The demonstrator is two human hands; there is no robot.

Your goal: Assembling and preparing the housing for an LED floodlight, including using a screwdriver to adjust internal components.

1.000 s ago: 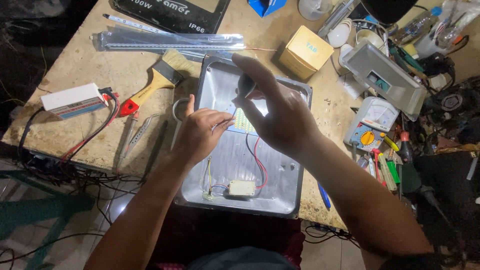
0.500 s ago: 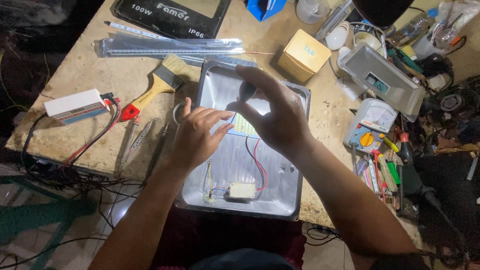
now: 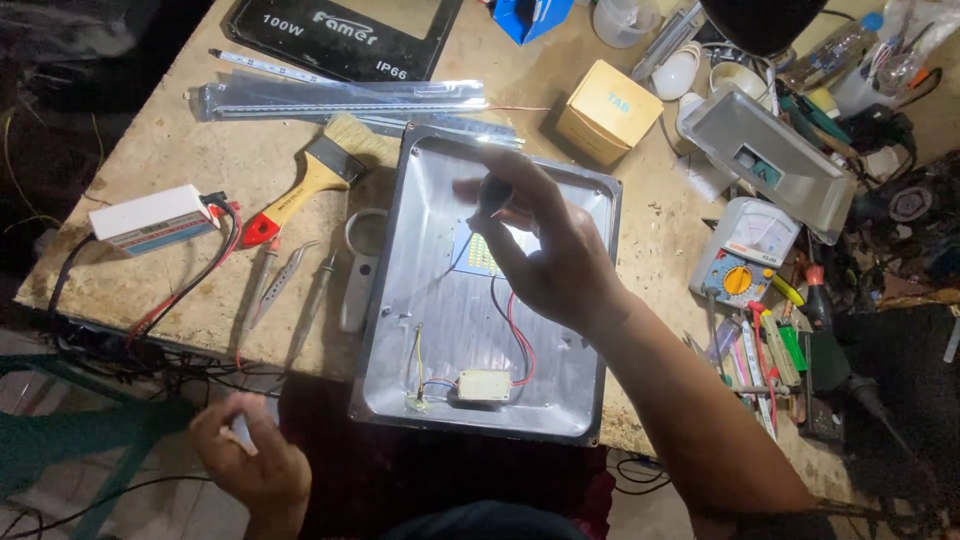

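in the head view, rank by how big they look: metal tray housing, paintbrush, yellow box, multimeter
1. metal tray housing, clearly largest
2. paintbrush, longest of the rest
3. yellow box and multimeter look about alike, so no ranking between them

Dull brushed metal housing (image 3: 470, 330) on a rough, matt stone-like worktop (image 3: 250, 150), beside a glossy yellow-handled wooden brush (image 3: 310, 180)
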